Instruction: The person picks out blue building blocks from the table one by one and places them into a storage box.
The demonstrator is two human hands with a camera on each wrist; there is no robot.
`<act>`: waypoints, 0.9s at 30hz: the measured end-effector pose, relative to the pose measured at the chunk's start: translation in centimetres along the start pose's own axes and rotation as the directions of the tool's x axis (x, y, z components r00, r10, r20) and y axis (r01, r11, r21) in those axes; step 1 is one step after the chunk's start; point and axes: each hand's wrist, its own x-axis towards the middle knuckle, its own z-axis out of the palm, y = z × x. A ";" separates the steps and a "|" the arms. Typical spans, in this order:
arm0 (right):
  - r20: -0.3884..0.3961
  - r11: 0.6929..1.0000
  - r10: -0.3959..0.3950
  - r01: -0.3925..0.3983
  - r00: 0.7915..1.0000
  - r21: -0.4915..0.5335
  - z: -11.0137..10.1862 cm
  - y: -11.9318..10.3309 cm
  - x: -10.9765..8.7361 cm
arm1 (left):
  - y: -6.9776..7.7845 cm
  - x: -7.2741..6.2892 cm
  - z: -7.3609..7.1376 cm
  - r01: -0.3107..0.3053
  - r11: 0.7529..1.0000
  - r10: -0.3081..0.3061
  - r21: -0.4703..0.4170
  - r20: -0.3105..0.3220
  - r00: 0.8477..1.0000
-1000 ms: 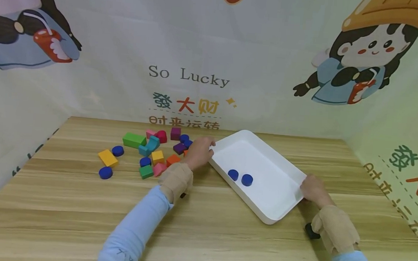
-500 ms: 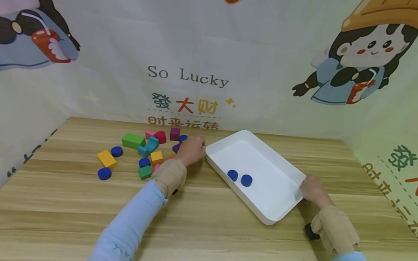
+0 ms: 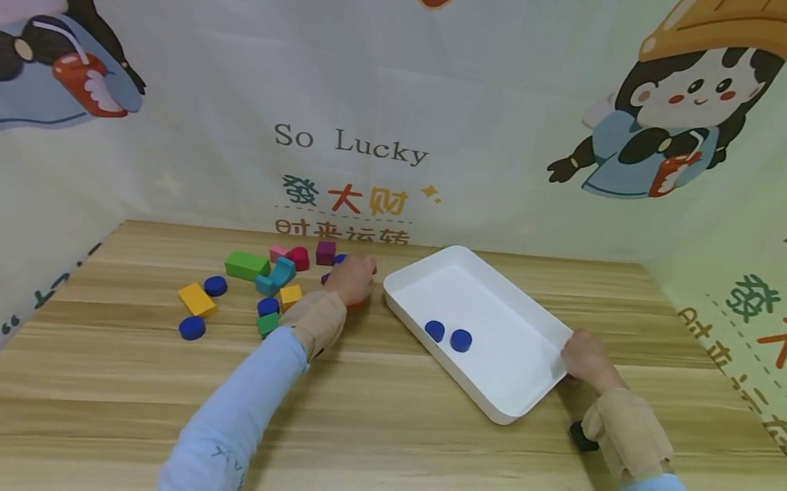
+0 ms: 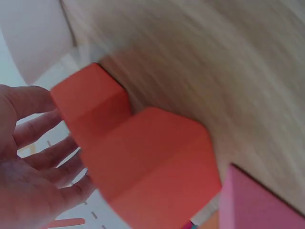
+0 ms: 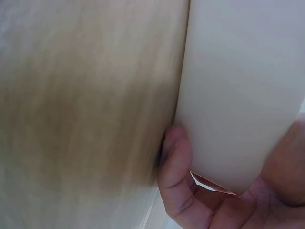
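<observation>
Left-hand fingers (image 4: 51, 155) partly hidden behind red block (image 4: 152, 167), pink block (image 4: 257, 205) cropped at edge, tabletop (image 5: 95, 86) blurred

Your head view in soft, even light, muted shadows beside your sleeves (image 3: 235, 403) on the tabletop (image 3: 418, 463), a greenish tint over the right-hand curtain (image 3: 719, 252), your wrist views dimmer, wood grain (image 4: 228, 71) blurred, white tray (image 5: 238, 95) softly shaded.

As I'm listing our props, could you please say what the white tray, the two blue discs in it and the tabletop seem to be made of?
White tray: probably moulded plastic, smooth and satin, with rounded corners and thin walls. Blue discs: an even, matte blue; painted wood or plastic, I can't tell. Tabletop: wood or wood-look laminate, showing streaky grain.
</observation>
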 end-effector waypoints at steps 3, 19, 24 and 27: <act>-0.019 0.999 0.016 -0.016 1.000 0.028 0.1 -0.1 -0.1 | -1.6 1.7 2.3 0.013 1.000 -0.014 0.018 0.059 0.998; -0.073 0.990 0.071 -0.061 0.995 0.130 0.7 -0.1 -0.3 | 5.1 -5.3 -9.1 0.147 0.989 -0.151 0.035 0.191 0.970; -0.074 0.999 0.013 -0.009 0.997 0.047 1.2 0.1 -0.2 | 4.2 -4.0 -7.5 0.200 0.978 -0.207 0.059 0.188 0.960; -0.067 1.000 -0.004 0.005 0.998 0.013 1.5 0.2 -0.2 | 4.2 -3.9 -7.5 0.214 0.975 -0.221 0.056 0.187 0.957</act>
